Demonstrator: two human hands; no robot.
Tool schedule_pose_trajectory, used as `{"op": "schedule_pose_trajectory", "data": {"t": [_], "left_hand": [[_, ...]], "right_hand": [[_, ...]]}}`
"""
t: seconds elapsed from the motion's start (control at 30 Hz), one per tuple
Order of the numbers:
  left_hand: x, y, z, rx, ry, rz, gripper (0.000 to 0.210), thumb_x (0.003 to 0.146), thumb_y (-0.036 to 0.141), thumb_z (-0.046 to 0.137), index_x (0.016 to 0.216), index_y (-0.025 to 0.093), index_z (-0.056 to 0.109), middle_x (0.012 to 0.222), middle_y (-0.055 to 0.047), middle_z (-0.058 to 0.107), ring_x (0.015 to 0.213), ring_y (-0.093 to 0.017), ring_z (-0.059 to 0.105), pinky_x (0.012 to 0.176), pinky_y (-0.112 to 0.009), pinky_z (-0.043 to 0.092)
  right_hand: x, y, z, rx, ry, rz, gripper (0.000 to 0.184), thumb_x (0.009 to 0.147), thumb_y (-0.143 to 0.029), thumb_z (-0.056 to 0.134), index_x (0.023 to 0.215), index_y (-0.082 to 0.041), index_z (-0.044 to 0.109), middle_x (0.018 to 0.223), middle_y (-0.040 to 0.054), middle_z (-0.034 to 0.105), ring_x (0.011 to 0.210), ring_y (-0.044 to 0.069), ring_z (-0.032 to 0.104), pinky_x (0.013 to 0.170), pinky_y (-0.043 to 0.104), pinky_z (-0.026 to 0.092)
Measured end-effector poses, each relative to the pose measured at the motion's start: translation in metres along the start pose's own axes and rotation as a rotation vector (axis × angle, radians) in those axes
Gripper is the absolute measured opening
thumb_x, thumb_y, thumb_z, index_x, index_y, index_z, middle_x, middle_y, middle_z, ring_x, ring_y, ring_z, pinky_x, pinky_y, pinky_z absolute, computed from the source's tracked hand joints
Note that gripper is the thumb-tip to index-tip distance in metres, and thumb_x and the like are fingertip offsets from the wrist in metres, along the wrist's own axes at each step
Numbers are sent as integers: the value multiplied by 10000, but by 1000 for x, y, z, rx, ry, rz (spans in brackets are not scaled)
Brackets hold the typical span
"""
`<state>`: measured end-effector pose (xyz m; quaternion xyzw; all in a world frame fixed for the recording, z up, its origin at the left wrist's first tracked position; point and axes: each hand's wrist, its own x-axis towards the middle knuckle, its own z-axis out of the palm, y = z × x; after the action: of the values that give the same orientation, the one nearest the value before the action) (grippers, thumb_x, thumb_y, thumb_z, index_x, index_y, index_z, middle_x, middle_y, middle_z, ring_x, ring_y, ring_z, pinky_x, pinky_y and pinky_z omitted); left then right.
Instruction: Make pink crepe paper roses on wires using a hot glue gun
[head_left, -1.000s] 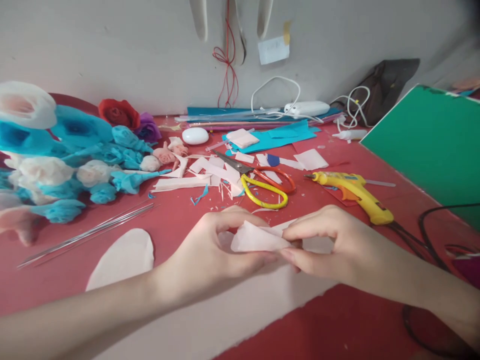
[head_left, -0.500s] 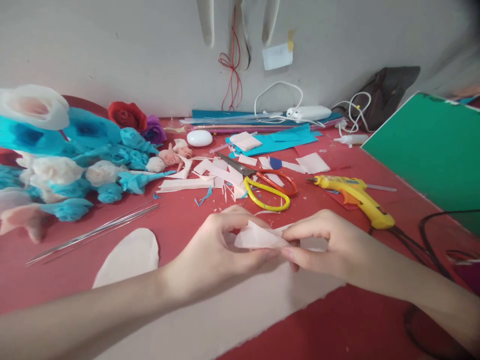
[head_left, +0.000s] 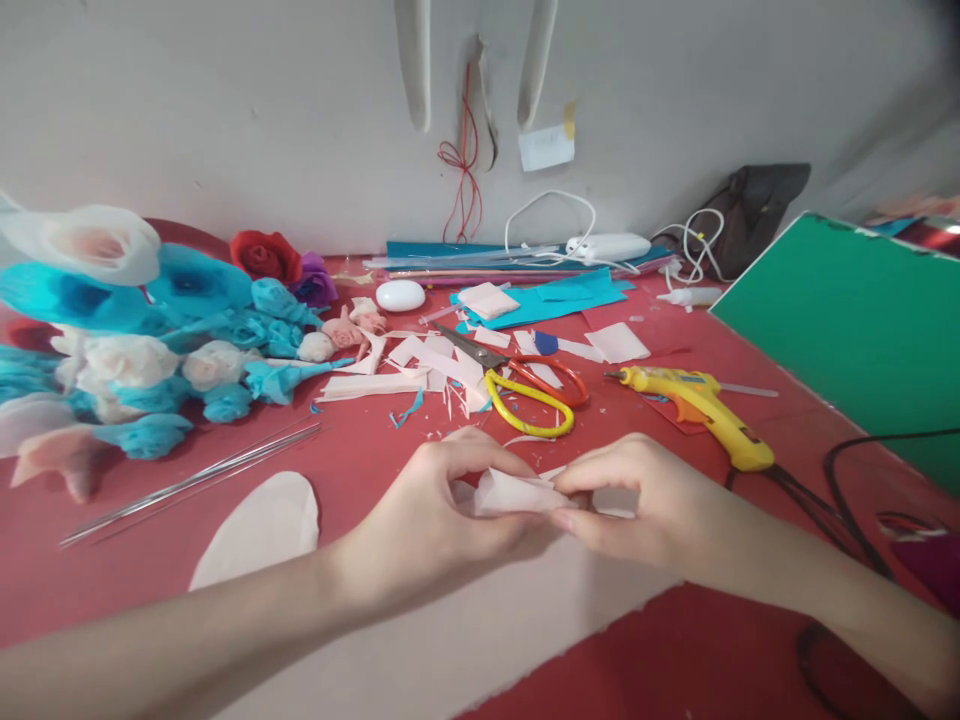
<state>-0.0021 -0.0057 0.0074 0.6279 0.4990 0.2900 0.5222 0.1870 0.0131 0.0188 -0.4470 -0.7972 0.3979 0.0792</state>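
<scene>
Between my two hands is a small piece of pale pink crepe paper (head_left: 514, 494), curled and partly folded. My left hand (head_left: 442, 495) grips its left side, thumb below and fingers above. At its right end, my right hand (head_left: 626, 495) pinches it between thumb and fingers; those fingertips are partly hidden. Under both hands lies a large pale pink paper sheet (head_left: 420, 640) on the red table, and a rounded pale paper piece (head_left: 262, 525) sticks out to the left. Just beyond my hands are scissors (head_left: 529, 400) with one yellow and one orange handle.
Paper flowers (head_left: 135, 365) in blue, white and pink crowd the left, with thin metal wires (head_left: 195, 480) in front. A yellow glue gun (head_left: 697, 405) with a black cord lies right. Paper scraps (head_left: 439, 365) cover the middle. A green board (head_left: 847, 335) leans at far right.
The paper has been curled more tightly, its raised corner now lower. My hands keep their grip. The whole view has tilted up slightly, so the table things appear lower.
</scene>
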Motion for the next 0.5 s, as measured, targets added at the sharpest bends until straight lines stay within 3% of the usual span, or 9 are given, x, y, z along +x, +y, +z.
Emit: {"op": "schedule_pose_trajectory", "data": {"t": [0.17, 0.3, 0.43, 0.5], "left_hand": [[1, 1, 0, 50, 7, -3, 202, 646, 337, 673, 776, 182, 671, 823, -36, 616, 731, -159, 581, 643, -252, 463], [5, 0, -3, 43, 32, -8, 144, 659, 251, 644, 781, 181, 671, 849, -38, 627, 786, -171, 588, 694, -258, 469], [7, -2, -7, 73, 58, 6, 154, 689, 245, 625, 824, 189, 673, 926, -38, 640, 871, -176, 591, 766, -252, 465], [7, -3, -8, 66, 83, -10, 173, 689, 275, 629, 835, 190, 666, 951, -36, 639, 867, -175, 597, 754, -246, 469]], "right_hand": [[0, 0, 2, -42, 28, 10, 235, 796, -351, 507, 826, -173, 656, 733, 8, 601, 669, 114, 541, 560, 186, 385], [-6, -10, -21, -174, 17, 94, 276, 798, -438, 505, 776, -201, 646, 697, -14, 593, 616, 93, 520, 533, 184, 364], [-17, 14, -60, -521, 380, 377, 338, 784, -537, 507, 780, -217, 616, 690, -26, 574, 576, 90, 501, 504, 200, 352], [-22, 40, -76, -605, 477, 496, 203, 769, -366, 601, 817, -169, 601, 771, 16, 578, 678, 129, 532, 567, 224, 388]]}}
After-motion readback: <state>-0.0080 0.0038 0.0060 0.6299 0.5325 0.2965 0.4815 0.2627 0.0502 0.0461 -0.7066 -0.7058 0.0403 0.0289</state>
